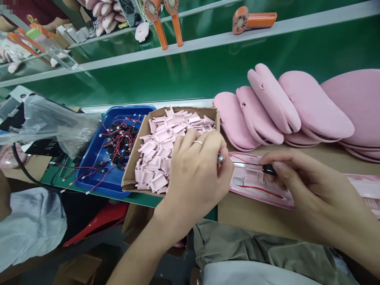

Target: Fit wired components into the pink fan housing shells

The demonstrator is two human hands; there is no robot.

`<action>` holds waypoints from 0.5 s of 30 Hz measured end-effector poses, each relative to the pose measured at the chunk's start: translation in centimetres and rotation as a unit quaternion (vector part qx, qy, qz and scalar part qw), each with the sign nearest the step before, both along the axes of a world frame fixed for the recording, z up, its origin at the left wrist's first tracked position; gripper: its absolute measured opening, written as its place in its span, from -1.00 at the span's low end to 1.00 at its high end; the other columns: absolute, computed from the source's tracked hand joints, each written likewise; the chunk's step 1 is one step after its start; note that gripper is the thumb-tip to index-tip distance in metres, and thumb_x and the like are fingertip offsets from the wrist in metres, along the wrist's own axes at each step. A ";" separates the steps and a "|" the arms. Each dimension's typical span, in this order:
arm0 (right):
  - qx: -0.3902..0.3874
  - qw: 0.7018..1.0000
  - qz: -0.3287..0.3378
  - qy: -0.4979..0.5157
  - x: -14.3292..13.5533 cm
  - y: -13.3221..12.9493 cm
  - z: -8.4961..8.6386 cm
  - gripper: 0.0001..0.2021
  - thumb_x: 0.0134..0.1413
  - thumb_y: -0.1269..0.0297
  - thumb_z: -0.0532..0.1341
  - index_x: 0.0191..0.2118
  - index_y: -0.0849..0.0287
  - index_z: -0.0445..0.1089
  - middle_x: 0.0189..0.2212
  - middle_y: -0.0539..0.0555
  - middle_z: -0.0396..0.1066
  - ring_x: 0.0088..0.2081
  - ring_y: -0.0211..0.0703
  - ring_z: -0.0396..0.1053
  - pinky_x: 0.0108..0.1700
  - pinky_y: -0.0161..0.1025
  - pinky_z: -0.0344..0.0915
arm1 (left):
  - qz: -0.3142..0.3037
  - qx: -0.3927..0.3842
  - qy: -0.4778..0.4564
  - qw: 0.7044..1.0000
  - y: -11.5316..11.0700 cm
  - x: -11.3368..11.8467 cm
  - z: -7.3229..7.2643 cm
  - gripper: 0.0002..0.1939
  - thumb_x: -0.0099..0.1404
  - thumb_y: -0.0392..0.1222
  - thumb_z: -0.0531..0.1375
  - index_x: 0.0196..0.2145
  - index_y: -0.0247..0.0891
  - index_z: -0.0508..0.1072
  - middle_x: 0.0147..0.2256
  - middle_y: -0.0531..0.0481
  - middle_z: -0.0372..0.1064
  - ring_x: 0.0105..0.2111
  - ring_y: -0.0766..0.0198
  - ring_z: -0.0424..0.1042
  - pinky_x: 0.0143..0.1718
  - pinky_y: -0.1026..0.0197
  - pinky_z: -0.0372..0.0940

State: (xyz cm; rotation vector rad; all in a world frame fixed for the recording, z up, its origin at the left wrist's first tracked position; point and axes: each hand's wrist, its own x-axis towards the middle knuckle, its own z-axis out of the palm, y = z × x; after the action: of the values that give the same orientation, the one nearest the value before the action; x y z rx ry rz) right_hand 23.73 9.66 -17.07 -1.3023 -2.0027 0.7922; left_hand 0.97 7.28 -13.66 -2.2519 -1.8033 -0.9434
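Observation:
A pink plastic housing half (255, 186) lies on a cardboard sheet (249, 215) in front of me, with red wires running across it. My left hand (196, 170) is closed at its left end and pinches a small metal part (220, 158). My right hand (308, 186) rests over the housing's right side and pinches a small black component (268, 170) joined to the wires. A ring shows on one left finger.
A cardboard box (142, 138) of several small pink clips and a blue tray (97, 158) of black parts with red wires sit left. Stacked pink shells (285, 107) lie behind. Orange fans (252, 19) rest on the green conveyor (178, 71). A plastic bag (50, 122) covers something far left.

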 end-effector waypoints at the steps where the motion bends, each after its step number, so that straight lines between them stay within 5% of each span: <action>1: -0.042 0.999 0.004 0.011 0.0 0.1 0.0 -0.67 0.52 -0.09 0.11 -0.03 -0.03 0.53 -0.32 -0.07 0.53 -0.40 -0.31 0.46 -0.39 -0.43 0.37 | 0.001 -0.004 -0.008 1.000 0.0 0.0 0.1 -0.73 0.44 -0.40 0.16 -0.36 -0.11 0.22 -0.39 0.03 0.44 -0.32 0.13 0.34 -0.23 0.06 0.20; 5: -0.107 0.994 0.024 0.001 0.5 -0.1 0.0 -0.60 0.36 -0.19 0.29 0.09 -0.05 0.52 -0.02 0.03 0.58 -0.13 -0.14 0.56 -0.29 -0.37 0.44 | 0.013 -0.054 -0.064 0.996 -0.3 -0.2 0.7 -0.72 0.45 -0.41 0.14 -0.36 -0.11 0.20 -0.39 0.07 0.41 -0.35 0.20 0.36 -0.26 0.11 0.22; 10: -0.004 0.999 0.014 -0.043 0.7 -0.9 -0.3 -0.64 0.37 -0.17 0.29 0.08 -0.07 0.51 -0.01 -0.03 0.59 -0.09 -0.14 0.60 -0.26 -0.33 0.43 | 0.019 -0.064 -0.117 0.991 -0.6 -0.2 0.9 -0.66 0.54 -0.30 0.19 -0.39 -0.12 0.19 -0.42 0.12 0.37 -0.39 0.26 0.36 -0.27 0.15 0.23; 15: 0.088 0.992 0.035 -0.082 0.2 -1.0 -0.1 -0.72 0.46 -0.06 0.25 0.04 -0.02 0.49 -0.02 -0.09 0.58 -0.09 -0.24 0.56 -0.09 -0.30 0.39 | 0.066 -0.012 -0.034 0.997 -0.3 -0.5 0.2 -0.65 0.56 -0.16 0.22 -0.41 -0.12 0.26 -0.46 0.06 0.35 -0.33 0.14 0.38 -0.20 0.09 0.21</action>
State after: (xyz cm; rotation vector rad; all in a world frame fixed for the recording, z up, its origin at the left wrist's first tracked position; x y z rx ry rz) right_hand 23.91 8.68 -17.22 -1.2343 -2.2029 0.5399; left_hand 0.51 6.96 -13.47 -2.1073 -1.9733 -0.9904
